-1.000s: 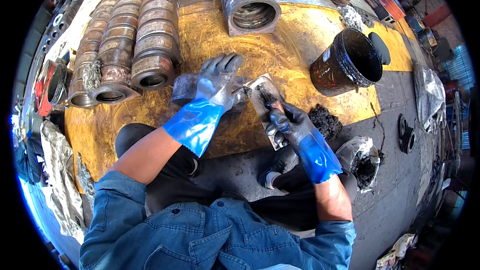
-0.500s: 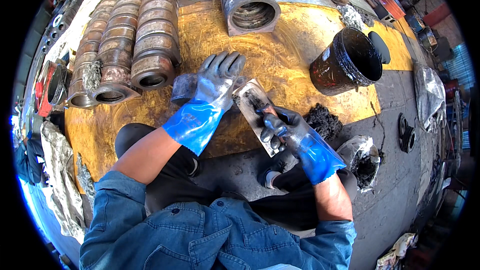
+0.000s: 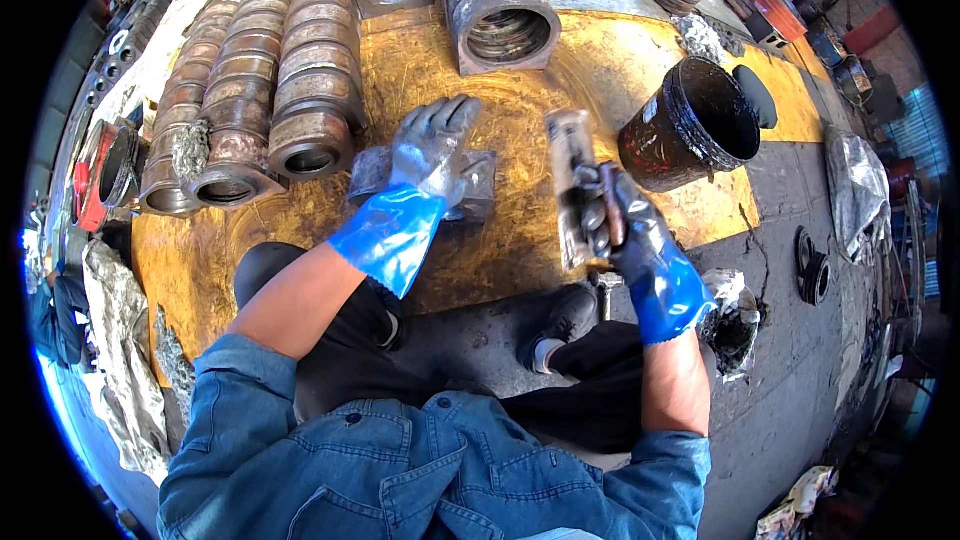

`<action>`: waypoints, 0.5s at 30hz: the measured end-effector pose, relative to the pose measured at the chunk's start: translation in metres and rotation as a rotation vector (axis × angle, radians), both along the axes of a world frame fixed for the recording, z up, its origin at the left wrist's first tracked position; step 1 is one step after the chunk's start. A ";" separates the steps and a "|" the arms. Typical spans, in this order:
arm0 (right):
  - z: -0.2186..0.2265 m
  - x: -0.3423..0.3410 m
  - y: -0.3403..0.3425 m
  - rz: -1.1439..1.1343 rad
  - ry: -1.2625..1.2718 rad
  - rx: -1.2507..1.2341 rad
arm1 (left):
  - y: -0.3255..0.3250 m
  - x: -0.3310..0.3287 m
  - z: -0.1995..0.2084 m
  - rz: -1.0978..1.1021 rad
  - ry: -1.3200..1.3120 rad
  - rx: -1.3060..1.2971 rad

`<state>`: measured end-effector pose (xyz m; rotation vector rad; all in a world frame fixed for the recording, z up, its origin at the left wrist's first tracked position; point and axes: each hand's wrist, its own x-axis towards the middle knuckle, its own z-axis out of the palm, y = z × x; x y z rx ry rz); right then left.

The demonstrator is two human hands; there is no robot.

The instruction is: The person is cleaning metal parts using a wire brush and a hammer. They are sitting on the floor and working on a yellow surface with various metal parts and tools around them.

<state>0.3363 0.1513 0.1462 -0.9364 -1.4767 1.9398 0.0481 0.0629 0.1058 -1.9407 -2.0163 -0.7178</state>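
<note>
My right hand [image 3: 625, 215], in a blue glove with a dark, smeared palm and fingers, is closed round the handle of a flat rectangular trowel [image 3: 571, 145]. The trowel is held upright, its blade blurred by motion and smeared black. My left hand [image 3: 430, 145], gloved alike, has its fingers stretched forward over a greyish metal part [image 3: 477, 187] on the yellow board. That part shows on both sides of the glove; its middle is hidden. Whether the palm presses on it I cannot tell.
Rows of rusty ring-shaped metal parts [image 3: 312, 90] stand at the left, another row [image 3: 500, 5] at the back. A black-smeared bucket [image 3: 660, 135] is tilted at the right. Beyond my right forearm lies a plastic bag with black stuff [image 3: 735, 325]. Black rings [image 3: 815, 275] lie farther right.
My right hand has swung the trowel right and away from the metal part, turning it more upright. My left hand has shifted slightly, and more of the metal part shows.
</note>
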 end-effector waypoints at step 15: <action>0.000 0.155 0.085 -0.224 0.553 -0.229 | -0.006 -0.044 -0.010 0.319 -0.505 -0.384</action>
